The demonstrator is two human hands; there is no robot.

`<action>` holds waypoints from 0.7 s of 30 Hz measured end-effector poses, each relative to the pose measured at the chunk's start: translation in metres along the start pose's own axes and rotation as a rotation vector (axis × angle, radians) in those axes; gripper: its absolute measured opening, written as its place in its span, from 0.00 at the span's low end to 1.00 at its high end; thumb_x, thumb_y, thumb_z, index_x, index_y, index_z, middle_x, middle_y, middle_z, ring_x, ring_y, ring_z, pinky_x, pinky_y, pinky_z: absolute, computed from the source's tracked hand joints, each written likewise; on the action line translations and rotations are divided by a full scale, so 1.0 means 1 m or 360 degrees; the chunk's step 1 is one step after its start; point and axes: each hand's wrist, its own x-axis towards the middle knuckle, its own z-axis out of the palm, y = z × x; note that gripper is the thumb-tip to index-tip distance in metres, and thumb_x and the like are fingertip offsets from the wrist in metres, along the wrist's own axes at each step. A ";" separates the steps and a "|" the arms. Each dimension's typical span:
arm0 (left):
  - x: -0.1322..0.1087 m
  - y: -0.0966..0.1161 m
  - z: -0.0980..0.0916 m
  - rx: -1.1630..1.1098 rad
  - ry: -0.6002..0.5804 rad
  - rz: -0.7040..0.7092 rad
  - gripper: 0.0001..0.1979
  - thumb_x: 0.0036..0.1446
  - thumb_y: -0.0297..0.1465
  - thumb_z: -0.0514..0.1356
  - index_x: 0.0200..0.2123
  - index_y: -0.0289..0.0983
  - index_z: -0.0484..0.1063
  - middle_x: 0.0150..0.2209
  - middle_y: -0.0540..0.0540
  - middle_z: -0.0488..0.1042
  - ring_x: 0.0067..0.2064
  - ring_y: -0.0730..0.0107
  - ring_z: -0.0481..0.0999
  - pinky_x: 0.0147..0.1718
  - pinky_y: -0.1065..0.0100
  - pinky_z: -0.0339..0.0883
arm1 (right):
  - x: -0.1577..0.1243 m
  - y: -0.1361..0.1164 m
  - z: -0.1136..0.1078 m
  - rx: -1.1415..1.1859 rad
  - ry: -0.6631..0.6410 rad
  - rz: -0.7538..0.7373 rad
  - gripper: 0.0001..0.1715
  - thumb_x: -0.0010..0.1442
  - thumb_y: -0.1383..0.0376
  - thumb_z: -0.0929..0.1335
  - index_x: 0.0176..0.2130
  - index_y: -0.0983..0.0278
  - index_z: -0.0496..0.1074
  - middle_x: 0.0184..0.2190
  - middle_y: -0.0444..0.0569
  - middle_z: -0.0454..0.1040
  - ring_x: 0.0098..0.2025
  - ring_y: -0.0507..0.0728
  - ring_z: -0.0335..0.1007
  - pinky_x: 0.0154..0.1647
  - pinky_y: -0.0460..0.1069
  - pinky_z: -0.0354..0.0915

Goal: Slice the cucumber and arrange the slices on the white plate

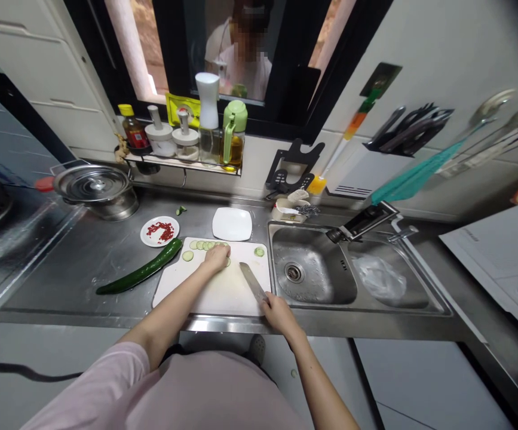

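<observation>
My right hand (278,312) is wrapped round the handle of a kitchen knife (251,279), its blade slanting away to the left over the white cutting board (236,298). At the board's far edge my left hand (217,258) has its fingers closed on cucumber slices, which they partly hide. A row of pale cucumber slices (199,245) runs to the left of those fingers, with a single slice (187,255) just below the row. Another cucumber piece (259,252) lies at the board's far right corner. A long whole green cucumber (140,276) rests on the counter left of the board.
Behind the board stands a white square plate (232,224). A small plate (155,242) of chopped red bits is farther left, near a lidded steel pot (109,197). The sink (315,269) adjoins the board's right side. Seasoning bottles stand on a wall shelf (187,162).
</observation>
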 end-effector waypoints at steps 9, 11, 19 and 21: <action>-0.035 -0.034 0.005 -0.0550 0.0048 -0.0514 0.10 0.49 0.29 0.63 0.37 0.39 0.73 0.33 0.51 0.76 0.33 0.71 0.74 0.30 0.72 0.62 | 0.002 -0.020 0.000 -0.0063 -0.0042 -0.0105 0.14 0.65 0.64 0.59 0.42 0.65 0.70 0.37 0.52 0.76 0.38 0.54 0.69 0.34 0.46 0.50; -0.048 -0.045 0.008 -0.0618 0.0091 -0.0592 0.10 0.49 0.30 0.63 0.37 0.39 0.73 0.32 0.51 0.76 0.32 0.72 0.74 0.29 0.73 0.62 | 0.001 -0.029 -0.001 -0.0107 -0.0073 -0.0125 0.14 0.65 0.63 0.59 0.43 0.64 0.70 0.38 0.53 0.77 0.40 0.55 0.70 0.34 0.46 0.50; -0.079 -0.056 0.001 -0.0437 0.0174 -0.0662 0.10 0.54 0.29 0.59 0.41 0.42 0.74 0.36 0.50 0.79 0.39 0.68 0.75 0.37 0.71 0.62 | 0.000 -0.060 -0.004 -0.0348 -0.0204 -0.0215 0.17 0.66 0.64 0.56 0.46 0.63 0.70 0.41 0.55 0.76 0.44 0.58 0.71 0.37 0.47 0.55; -0.081 -0.056 0.000 -0.0381 0.0169 -0.0653 0.11 0.55 0.29 0.58 0.41 0.43 0.74 0.37 0.50 0.79 0.40 0.67 0.75 0.38 0.70 0.62 | 0.001 -0.064 -0.003 -0.0381 -0.0222 -0.0237 0.18 0.66 0.64 0.56 0.47 0.64 0.70 0.41 0.56 0.76 0.44 0.58 0.71 0.38 0.48 0.56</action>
